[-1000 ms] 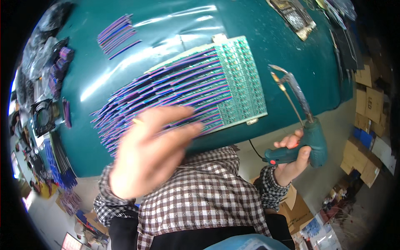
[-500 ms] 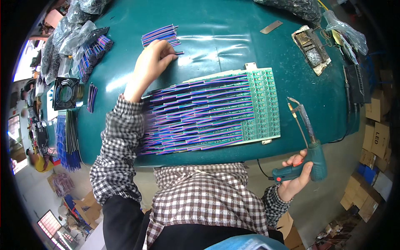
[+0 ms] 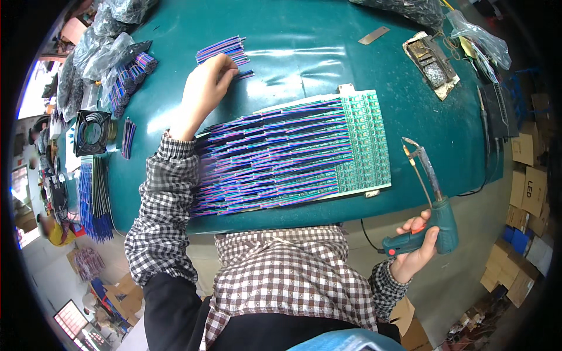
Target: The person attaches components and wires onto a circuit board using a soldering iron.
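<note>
My left hand (image 3: pixel 206 86) reaches to the far side of the table, at the near edge of a pile of short multicoloured ribbon wires (image 3: pixel 221 50). Its fingers are closed, and a short ribbon wire (image 3: pixel 246 74) sticks out past the fingertips. My right hand (image 3: pixel 417 241) grips a green soldering gun (image 3: pixel 446 225) off the table's front edge, its metal tip pointing up and away. Between the hands lies a panel of green circuit boards (image 3: pixel 366 140). Rows of ribbon wires (image 3: pixel 269 149) cover its left part and fan out leftward.
A solder tray (image 3: pixel 433 70) and a flat metal strip (image 3: pixel 373 35) lie at the far right of the green table (image 3: pixel 433 126). On the left stand a small black fan (image 3: pixel 92 133), wire bundles (image 3: pixel 133 73) and plastic bags (image 3: pixel 108 55). Cardboard boxes (image 3: pixel 530 187) are stacked at right.
My left hand has drawn slightly left and back beside the wire pile. The right hand holds the soldering gun almost still. The whole view has shifted a little.
</note>
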The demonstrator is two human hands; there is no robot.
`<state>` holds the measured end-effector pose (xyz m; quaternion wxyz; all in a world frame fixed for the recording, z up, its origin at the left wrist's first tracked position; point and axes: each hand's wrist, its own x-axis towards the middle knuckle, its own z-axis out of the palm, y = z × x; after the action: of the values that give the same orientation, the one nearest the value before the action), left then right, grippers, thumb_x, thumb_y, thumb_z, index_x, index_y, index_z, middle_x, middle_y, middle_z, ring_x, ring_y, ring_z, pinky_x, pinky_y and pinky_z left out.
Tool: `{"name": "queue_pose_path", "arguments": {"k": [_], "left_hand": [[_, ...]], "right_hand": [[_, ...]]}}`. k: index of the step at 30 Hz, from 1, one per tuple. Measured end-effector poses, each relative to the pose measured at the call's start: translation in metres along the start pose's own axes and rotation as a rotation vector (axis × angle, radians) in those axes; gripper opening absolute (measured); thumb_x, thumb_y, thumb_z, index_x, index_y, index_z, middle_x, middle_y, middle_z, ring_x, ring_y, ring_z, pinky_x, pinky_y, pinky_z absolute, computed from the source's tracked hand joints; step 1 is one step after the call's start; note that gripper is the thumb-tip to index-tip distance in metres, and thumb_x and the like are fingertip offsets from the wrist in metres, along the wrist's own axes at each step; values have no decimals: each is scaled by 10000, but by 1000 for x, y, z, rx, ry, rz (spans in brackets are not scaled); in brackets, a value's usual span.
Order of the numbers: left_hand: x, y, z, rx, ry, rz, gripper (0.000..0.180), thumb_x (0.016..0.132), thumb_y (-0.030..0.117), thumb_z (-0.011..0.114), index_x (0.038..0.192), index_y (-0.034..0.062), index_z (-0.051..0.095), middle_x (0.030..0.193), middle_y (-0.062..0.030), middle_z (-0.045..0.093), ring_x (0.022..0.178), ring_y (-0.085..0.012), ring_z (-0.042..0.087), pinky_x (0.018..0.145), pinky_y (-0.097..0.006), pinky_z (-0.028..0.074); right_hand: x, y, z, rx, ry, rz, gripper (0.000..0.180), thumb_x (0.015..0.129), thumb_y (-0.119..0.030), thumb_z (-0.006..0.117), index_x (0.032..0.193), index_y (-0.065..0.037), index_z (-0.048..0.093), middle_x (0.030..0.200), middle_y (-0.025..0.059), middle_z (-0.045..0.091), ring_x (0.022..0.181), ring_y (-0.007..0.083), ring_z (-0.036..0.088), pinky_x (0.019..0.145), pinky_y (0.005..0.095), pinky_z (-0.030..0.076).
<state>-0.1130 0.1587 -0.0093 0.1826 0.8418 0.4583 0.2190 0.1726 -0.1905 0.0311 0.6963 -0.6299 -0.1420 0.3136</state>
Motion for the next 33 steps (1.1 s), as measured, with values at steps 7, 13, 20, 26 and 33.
{"name": "queue_pose_path", "arguments": {"k": [7,13,20,26,33], "left_hand": [[1,9,-2,103,-5,114,91,828,54,644,900,11,609,822,-89,639,781,-180,652,695,-291,506],[1,6,-1,-87,-85,-61,89,829,40,647,893,-4,602,825,-75,658,777,-151,657,716,-272,516],[0,5,-1,-231,-112,-107,107,828,24,639,925,-12,612,823,-71,654,780,-141,661,740,-257,519],[-4,9,-2,65,-88,54,148,787,45,665,935,42,653,807,-71,620,748,-188,633,671,-290,499],[-11,23,-2,25,-38,65,103,775,61,687,845,23,622,763,-59,572,702,-176,586,646,-282,481]], "right_hand": [[-3,7,-10,43,-6,2,448,930,-378,549,1109,30,509,802,64,557,732,163,577,592,288,549],[-5,9,-13,41,-17,-5,445,933,-365,547,1119,37,508,827,83,575,750,181,590,586,290,556],[-7,10,-14,44,-12,-9,435,936,-342,538,1116,54,514,821,99,581,758,198,602,582,287,557],[-7,11,-14,62,-27,-5,428,937,-328,535,1115,60,515,829,105,586,761,204,609,579,290,559],[-8,12,-15,59,-27,6,432,932,-330,541,1115,61,518,829,104,585,763,202,609,583,287,563]]}}
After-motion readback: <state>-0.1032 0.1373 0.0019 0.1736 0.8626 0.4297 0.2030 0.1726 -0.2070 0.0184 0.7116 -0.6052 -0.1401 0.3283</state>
